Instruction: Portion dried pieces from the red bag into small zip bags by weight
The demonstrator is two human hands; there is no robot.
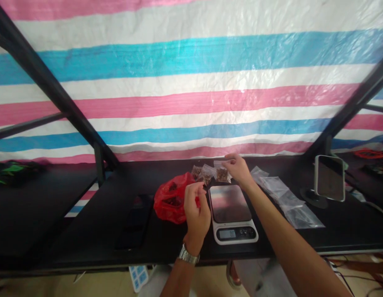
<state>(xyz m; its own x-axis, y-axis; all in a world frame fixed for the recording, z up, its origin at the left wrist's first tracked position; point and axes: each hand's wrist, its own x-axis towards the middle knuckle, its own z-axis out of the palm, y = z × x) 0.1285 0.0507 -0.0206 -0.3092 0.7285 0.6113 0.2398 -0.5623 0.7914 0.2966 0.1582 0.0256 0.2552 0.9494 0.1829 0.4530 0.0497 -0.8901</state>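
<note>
My right hand [238, 168] pinches the top edge of a small zip bag [223, 175] with brown bits in it, behind the scale. Two more filled zip bags [206, 178] lie just left of it. A white kitchen scale [231, 204] with a dark shiny plate and a lit display stands in front of these bags. To the scale's left is my left hand [197, 208], half curled, thumb apart from the fingers, with nothing visible in it. It partly covers a red plastic bag [171, 202], open at the top, with dark brown pieces inside.
Several flat see-through zip bags [286, 198] lie right of my right forearm. A phone-like device on a round stand [329, 178] is at the right. A dark flat object [135, 222] rests left of the red bag. Striped sheeting [191, 99] hangs behind the black table [86, 243].
</note>
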